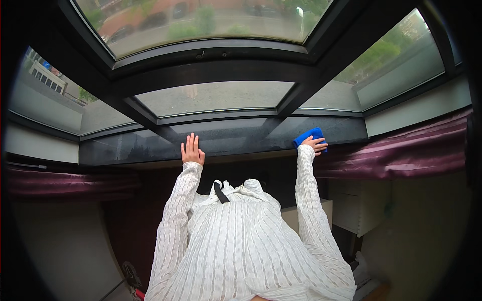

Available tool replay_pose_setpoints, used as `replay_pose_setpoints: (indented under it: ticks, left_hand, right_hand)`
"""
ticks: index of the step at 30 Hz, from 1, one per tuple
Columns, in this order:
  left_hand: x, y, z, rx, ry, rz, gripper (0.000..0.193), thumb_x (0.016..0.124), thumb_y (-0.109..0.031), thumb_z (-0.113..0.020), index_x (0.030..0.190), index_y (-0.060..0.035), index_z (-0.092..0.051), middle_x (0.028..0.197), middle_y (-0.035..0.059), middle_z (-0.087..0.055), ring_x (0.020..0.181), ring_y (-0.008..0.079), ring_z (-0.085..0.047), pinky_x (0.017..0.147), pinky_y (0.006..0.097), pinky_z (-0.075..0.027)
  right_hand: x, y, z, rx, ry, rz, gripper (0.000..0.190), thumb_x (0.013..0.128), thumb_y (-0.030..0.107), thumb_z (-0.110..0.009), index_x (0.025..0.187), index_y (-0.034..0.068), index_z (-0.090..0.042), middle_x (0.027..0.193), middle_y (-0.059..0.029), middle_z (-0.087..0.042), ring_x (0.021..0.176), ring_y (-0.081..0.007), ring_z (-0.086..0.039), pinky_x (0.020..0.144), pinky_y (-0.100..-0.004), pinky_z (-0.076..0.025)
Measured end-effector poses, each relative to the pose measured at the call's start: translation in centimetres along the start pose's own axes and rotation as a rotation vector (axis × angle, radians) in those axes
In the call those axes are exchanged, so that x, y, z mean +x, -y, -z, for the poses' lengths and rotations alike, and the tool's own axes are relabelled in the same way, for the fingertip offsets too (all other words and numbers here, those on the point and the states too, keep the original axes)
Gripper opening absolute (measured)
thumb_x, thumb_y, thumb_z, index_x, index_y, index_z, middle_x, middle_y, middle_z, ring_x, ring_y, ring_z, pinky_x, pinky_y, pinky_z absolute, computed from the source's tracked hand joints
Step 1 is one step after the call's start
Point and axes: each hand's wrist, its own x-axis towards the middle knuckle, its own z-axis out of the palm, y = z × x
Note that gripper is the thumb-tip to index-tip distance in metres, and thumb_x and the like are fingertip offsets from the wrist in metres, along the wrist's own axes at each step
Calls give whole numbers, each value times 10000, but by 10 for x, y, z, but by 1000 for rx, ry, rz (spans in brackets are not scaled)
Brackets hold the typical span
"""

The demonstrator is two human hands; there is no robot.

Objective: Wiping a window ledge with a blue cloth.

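Note:
A dark, glossy window sill (233,136) runs across in front of me, with damp-looking smears on its surface. Toward its right end, my right hand (314,145) presses on a folded blue cloth (309,134), fingers spread over its near edge. The cloth lies flat on the sill close to the front edge. My left hand (192,150) rests palm down on the sill's front edge, left of the middle, and holds nothing. Its fingers point toward the glass.
Dark window frames (218,71) rise beyond the sill around several glass panes (214,96). Purple curtains (406,154) hang at the right, with another purple curtain (71,183) at the left. A white cabinet (350,207) stands below on the right.

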Motion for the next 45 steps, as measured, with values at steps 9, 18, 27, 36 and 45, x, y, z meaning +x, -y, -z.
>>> replay_pose_setpoints:
  ticks: [9,18,27,36,45]
  left_hand:
    - [1,5,-10,19,5,-61,556,764,-162,-463,1313,-83,-419,1416,88,-358,1306,242,-341,1060,464,-247]
    - [0,11,-12,20,35,-78,547,816,-201,-451,1345,-82,-372,1447,76,-308,1340,220,-278,1074,461,-198]
    - [-1,13,-13,31,37,-67,546,836,-209,-429,1366,-108,-344,1457,47,-289,1345,197,-265,1073,441,-194]
    - [0,8,-14,29,-20,-48,544,787,-180,-469,1324,-107,-414,1426,54,-352,1318,202,-323,1065,439,-223]
    - [2,1,-6,1,-70,29,561,737,-126,-440,1298,-115,-441,1403,42,-386,1297,203,-357,1063,438,-234]
  right_hand:
    - [-177,28,40,281,9,632,710,850,289,-515,1379,-61,-196,1446,-296,-111,1352,-422,-117,1087,-496,-146]
    - [-286,73,82,361,216,1161,716,820,318,-545,1356,-60,-258,1418,-295,-199,1327,-394,-208,1075,-458,-194]
    - [-214,28,80,303,182,1190,685,793,254,-478,1379,-15,-248,1446,-236,-201,1346,-343,-205,1082,-437,-189]
    - [-51,-21,35,97,86,889,644,863,348,-436,1387,17,-262,1455,-210,-212,1349,-319,-214,1079,-432,-196]
    - [63,-13,19,-88,250,614,776,883,599,-320,1427,65,-175,1488,-176,-123,1378,-300,-123,1094,-426,-156]
